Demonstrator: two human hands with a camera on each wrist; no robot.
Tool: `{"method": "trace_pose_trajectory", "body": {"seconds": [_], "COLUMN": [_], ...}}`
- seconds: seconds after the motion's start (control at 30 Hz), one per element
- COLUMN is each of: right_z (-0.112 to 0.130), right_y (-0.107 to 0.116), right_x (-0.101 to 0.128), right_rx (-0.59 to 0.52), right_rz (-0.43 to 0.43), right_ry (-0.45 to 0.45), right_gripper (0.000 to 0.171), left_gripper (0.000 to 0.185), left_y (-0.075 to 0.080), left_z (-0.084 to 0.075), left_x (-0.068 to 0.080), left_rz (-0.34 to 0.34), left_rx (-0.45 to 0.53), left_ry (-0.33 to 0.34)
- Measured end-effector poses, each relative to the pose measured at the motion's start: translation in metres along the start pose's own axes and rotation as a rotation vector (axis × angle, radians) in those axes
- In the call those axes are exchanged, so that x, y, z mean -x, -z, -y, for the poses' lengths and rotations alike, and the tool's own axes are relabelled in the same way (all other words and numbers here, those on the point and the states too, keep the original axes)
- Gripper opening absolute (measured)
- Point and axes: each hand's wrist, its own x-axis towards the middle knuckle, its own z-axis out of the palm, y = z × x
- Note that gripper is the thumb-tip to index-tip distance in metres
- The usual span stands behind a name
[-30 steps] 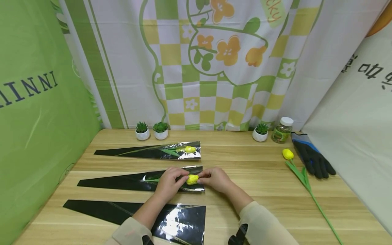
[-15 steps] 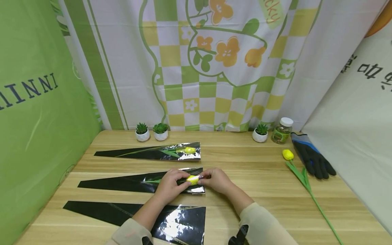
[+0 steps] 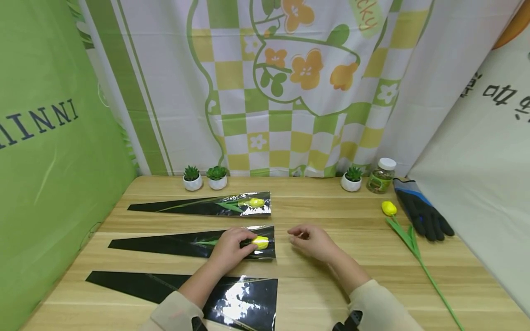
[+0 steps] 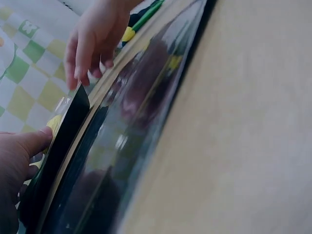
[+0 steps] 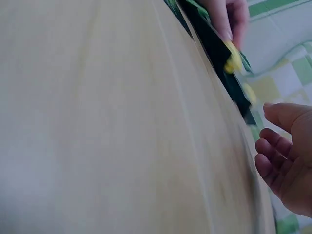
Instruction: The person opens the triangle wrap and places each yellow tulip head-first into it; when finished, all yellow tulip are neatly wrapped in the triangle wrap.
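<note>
My left hand [image 3: 230, 248] pinches a yellow tulip [image 3: 261, 242] just below its bloom, through the clear front of a long tapered black sleeve [image 3: 161, 244]. In the left wrist view the thumb lies over the sleeve's clear film beside the yellow bloom, and that end of the sleeve is tilted up. My right hand [image 3: 314, 243] is just right of the sleeve's wide end, its fingers loosely bent and holding nothing. The right wrist view shows the same hand [image 5: 290, 156] apart from the sleeve.
Behind lies another sleeve [image 3: 186, 207] with a yellow tulip inside; in front, a flat black sleeve [image 3: 248, 296]. A loose tulip [image 3: 389, 208] and a dark work glove [image 3: 422, 216] lie right. Small potted succulents [image 3: 192, 179] and a lidded jar [image 3: 381, 177] stand along the back.
My right hand has let go of the sleeve's wide end and moved away to the right. The left hand stays at the tulip.
</note>
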Motion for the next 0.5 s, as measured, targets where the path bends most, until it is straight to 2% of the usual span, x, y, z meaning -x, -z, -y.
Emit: {"method": "trace_pose_trajectory", "body": {"seconds": [0.2, 0.5], "right_z": [-0.021, -0.04], "right_y": [0.039, 0.086], "right_x": [0.024, 0.062], "right_rx": [0.061, 0.149], "right_rz": [-0.041, -0.111], "right_ry": [0.063, 0.033], "right_gripper": [0.024, 0.028], "left_gripper": [0.021, 0.023], "left_y": [0.005, 0.012], "left_z": [0.001, 0.0], "left_x": [-0.007, -0.021], "left_rz": [0.056, 0.136], "left_rx": [-0.032, -0.092], "left_ry": [0.022, 0.11]}}
